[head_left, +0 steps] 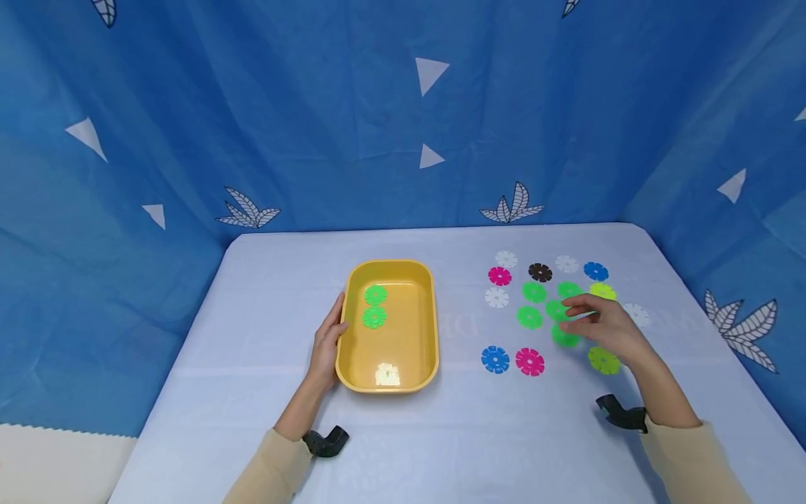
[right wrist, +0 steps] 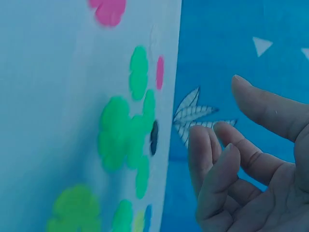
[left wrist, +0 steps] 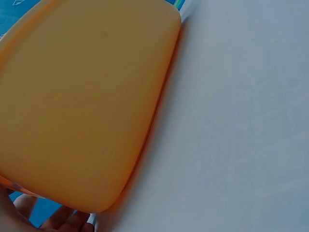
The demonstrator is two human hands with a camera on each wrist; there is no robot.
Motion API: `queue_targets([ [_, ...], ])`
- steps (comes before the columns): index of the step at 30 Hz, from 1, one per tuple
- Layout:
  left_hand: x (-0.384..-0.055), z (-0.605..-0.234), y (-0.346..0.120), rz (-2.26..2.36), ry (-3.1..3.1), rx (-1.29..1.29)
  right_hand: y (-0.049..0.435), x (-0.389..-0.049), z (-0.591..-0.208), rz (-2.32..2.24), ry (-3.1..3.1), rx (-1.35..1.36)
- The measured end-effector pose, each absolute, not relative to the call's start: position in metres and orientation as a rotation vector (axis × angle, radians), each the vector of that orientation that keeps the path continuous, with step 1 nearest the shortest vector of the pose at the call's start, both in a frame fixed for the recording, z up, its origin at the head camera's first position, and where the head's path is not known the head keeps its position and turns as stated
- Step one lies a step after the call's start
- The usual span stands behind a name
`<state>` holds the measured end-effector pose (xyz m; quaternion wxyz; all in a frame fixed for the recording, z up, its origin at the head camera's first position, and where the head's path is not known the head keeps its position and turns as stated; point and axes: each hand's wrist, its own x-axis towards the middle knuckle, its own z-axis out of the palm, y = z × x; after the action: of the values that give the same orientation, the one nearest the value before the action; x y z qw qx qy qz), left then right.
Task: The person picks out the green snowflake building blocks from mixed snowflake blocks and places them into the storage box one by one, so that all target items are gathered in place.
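My left hand [head_left: 325, 348] grips the left side of a yellow plastic tray [head_left: 418, 343], its thumb at the rim. Two green notched discs, an upper disc [head_left: 376, 295] and a lower disc [head_left: 374, 318], lie inside toward the left. In the left wrist view the tray's outer wall [left wrist: 91, 106] fills much of the picture, with fingers [left wrist: 60, 218] at its lower edge. My right hand [head_left: 607, 329] hovers over a cluster of green notched discs [head_left: 530, 317], thumb and fingers apart. In the right wrist view nothing shows between thumb and fingertips [right wrist: 199, 137].
Around the green cluster lie white discs [head_left: 497, 297], pink discs [head_left: 529, 362], blue discs [head_left: 495, 360], a dark brown disc [head_left: 540, 272] and yellow-green discs [head_left: 604, 360]. A white cloth [head_left: 441, 448] covers the table. Behind it hangs a blue curtain [head_left: 352, 126].
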<state>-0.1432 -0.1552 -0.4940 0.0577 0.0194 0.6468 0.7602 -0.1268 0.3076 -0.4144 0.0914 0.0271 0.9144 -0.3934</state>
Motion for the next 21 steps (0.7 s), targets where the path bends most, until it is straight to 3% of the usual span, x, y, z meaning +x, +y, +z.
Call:
queue_targets([
  [8,-0.142,-0.493,-0.155,2.316,1.943,0.08,0.333,-0.118,-0.443,-1.195,2.71,0.201],
  [21,-0.141,-0.492,-0.155,2.319,1.954,0.081,0.334,-0.123,-0.462,-1.068,2.723,0.238],
])
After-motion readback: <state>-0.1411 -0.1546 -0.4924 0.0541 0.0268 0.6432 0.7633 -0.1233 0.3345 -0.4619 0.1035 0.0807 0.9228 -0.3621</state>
